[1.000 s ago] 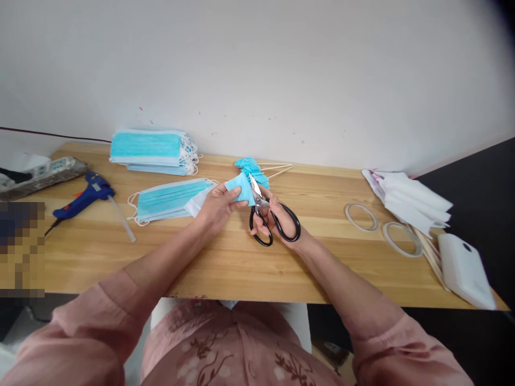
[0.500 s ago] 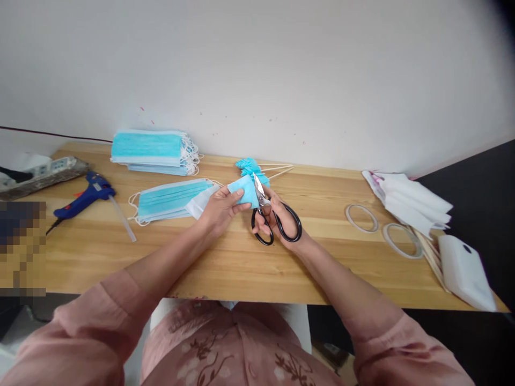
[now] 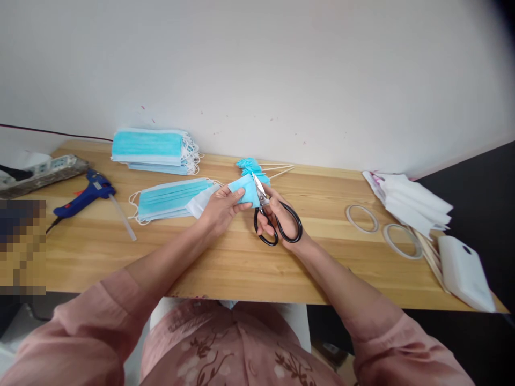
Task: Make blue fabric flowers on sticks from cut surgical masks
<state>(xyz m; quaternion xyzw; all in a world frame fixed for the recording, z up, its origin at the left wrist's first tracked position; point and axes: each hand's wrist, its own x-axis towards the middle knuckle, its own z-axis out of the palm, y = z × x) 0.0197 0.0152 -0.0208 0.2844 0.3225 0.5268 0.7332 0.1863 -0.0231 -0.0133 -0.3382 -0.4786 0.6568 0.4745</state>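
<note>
In the head view, the person's two hands meet over the middle of a wooden table [image 3: 249, 273]. The left hand [image 3: 225, 206] pinches a small blue piece [image 3: 246, 190] of thin cloth, with the thumb on top and the other fingers below. The right hand [image 3: 284, 217] holds a pair of scissors [image 3: 263, 202], its fingers curled around the black loops. The shiny blades point up and a bit to the left, right by the side of the blue piece. It is hard to tell if they are biting into it. Just behind the blades lies a crumpled blue bundle [image 3: 250, 166], with thin light sticks [image 3: 277, 168] beside it on its right. Near the left hand are some blue masks [image 3: 173, 198] with white ear strings, and a white piece [image 3: 196, 203] lies over their right end. A taller stack of masks [image 3: 147, 143] sits farther back, near the wall [image 3: 257, 69]. On the left are a blue glue gun [image 3: 96, 187] with a pale glue stick in its tip, and a power strip [image 3: 60, 166]. On the right are two white rings [image 3: 362, 219], folded white sheets [image 3: 414, 198] and a white box [image 3: 462, 271] near the table's edge.
</note>
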